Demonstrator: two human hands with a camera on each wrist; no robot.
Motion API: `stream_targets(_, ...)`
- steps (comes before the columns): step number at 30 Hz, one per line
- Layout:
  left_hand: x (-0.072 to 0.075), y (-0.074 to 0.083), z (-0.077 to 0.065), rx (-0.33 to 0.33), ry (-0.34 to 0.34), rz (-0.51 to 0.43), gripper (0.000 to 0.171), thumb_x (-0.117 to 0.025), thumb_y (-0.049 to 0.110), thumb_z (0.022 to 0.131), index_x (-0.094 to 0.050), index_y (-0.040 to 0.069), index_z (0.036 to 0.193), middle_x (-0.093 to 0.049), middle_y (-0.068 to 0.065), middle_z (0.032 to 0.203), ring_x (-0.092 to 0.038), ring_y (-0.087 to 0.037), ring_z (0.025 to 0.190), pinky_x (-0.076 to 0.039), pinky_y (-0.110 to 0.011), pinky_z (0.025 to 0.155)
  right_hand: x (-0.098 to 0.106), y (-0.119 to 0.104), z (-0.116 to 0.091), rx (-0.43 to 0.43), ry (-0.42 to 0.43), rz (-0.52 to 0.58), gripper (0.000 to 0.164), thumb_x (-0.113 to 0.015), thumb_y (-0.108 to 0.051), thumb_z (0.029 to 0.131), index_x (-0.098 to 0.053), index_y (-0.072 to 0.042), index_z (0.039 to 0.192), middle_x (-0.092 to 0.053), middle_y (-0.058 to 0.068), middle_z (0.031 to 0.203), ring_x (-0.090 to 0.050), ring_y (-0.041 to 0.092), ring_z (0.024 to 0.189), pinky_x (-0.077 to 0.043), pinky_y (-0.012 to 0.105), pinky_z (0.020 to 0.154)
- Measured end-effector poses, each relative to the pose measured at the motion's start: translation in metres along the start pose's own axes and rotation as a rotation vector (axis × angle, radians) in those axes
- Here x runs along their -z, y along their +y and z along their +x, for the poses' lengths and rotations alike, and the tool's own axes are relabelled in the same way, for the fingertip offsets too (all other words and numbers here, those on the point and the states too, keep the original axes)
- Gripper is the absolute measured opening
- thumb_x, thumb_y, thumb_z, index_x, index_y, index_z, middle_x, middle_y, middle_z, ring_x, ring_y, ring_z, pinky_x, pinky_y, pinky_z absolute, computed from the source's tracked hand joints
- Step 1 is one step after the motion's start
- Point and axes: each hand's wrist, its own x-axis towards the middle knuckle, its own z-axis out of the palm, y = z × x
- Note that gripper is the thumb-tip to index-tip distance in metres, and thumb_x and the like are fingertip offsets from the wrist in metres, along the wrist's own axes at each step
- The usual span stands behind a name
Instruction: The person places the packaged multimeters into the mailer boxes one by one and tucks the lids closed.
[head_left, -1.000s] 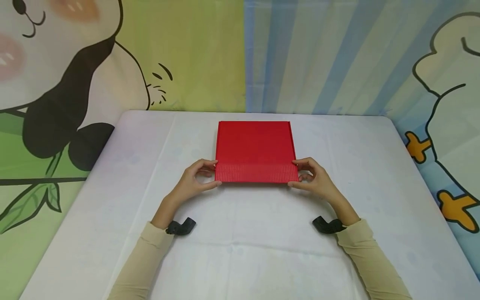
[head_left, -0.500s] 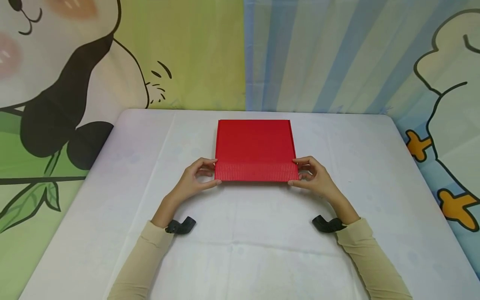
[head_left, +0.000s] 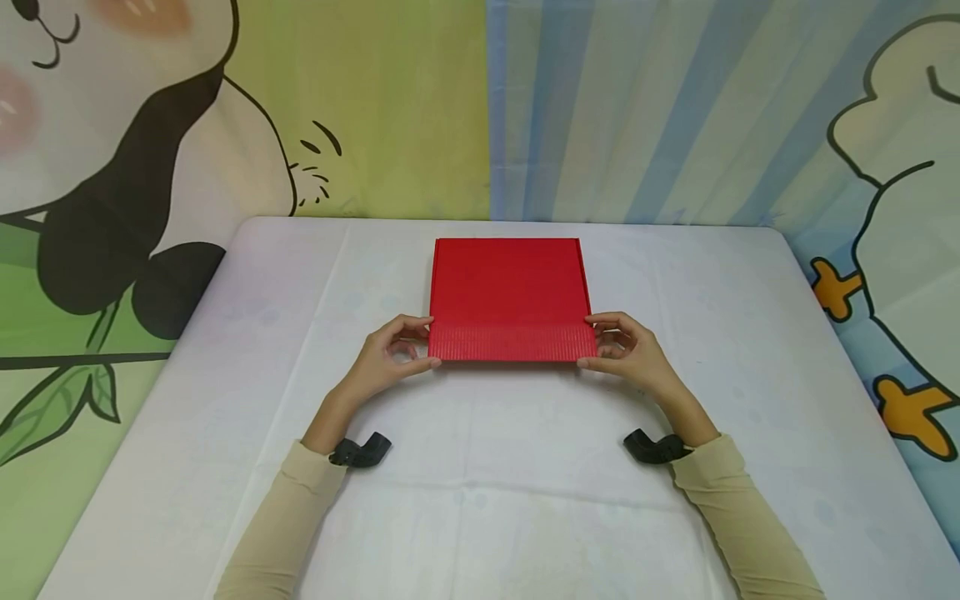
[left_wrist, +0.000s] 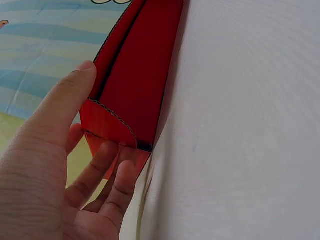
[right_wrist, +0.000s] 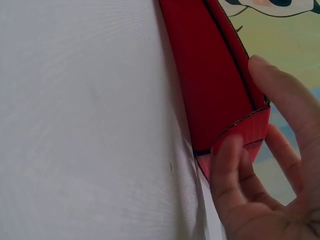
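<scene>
A flat red cardboard box lies on the white-covered table, its ribbed front strip towards me. My left hand pinches the box's front left corner, thumb at the front edge and fingers along the side. At the front right corner my right hand does the same in mirror fashion. In the left wrist view, the thumb is on the lid's front edge and fingertips touch a curved side flap with a corrugated edge. The right wrist view has a matching side flap by the fingers. The box's inside is hidden.
A white cloth covers the table, whose far edge lies behind the box. Beyond it hangs a printed backdrop with cartoon animals. Black wrist mounts stick out inward from both beige sleeves.
The head view has shifted very slightly, so the scene sits a little higher. Both hands keep the same hold on the box.
</scene>
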Motion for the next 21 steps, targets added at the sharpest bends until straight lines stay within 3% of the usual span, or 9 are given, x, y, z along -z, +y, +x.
stream_targets(3,0.001,0.001,0.000,0.000,0.002,0.002,0.058,-0.080,-0.005,0.076,-0.055,-0.007,0.127,-0.063,-0.021,0.111,-0.062,-0.037,0.099,-0.054,-0.047,0.079,0.000,0.000,0.000,0.003,-0.001,0.018,0.064,-0.082,0.007,0.071,-0.054,0.003,0.129,-0.057,0.009,0.113,-0.058,0.019,0.098,-0.054,0.020,0.080)
stream_targets(7,0.001,-0.002,0.001,-0.006,-0.004,-0.016,0.058,-0.079,-0.006,0.075,-0.054,-0.008,0.128,-0.062,-0.023,0.112,-0.061,-0.036,0.099,-0.055,-0.049,0.083,0.001,0.001,0.000,0.006,-0.007,0.036,0.063,-0.081,0.009,0.072,-0.053,0.003,0.129,-0.057,0.010,0.101,-0.057,0.017,0.087,-0.054,0.018,0.076)
stream_targets(9,0.000,-0.011,0.001,-0.004,-0.005,-0.024,0.060,-0.080,-0.007,0.075,-0.055,-0.007,0.129,-0.062,-0.023,0.112,-0.062,-0.034,0.100,-0.055,-0.048,0.083,0.000,0.001,0.000,0.006,-0.012,0.053,0.062,-0.079,0.010,0.073,-0.052,0.003,0.129,-0.056,0.011,0.098,-0.057,0.016,0.085,-0.053,0.017,0.075)
stream_targets(14,-0.002,-0.034,0.001,0.012,0.001,-0.046,0.064,-0.081,-0.007,0.073,-0.055,-0.002,0.132,-0.062,-0.020,0.114,-0.063,-0.024,0.100,-0.057,-0.041,0.083,0.000,0.001,-0.001,-0.001,-0.023,0.083,0.063,-0.078,0.012,0.074,-0.050,0.005,0.130,-0.055,0.013,0.105,-0.059,0.015,0.091,-0.054,0.017,0.078)
stream_targets(21,-0.002,-0.039,0.000,0.012,-0.005,-0.107,0.060,-0.078,-0.002,0.079,-0.054,0.004,0.133,-0.065,-0.016,0.100,-0.064,-0.014,0.090,-0.054,-0.026,0.087,-0.001,0.002,0.000,-0.002,-0.023,0.093,0.063,-0.077,0.012,0.074,-0.049,0.006,0.130,-0.055,0.015,0.104,-0.059,0.014,0.089,-0.054,0.017,0.076)
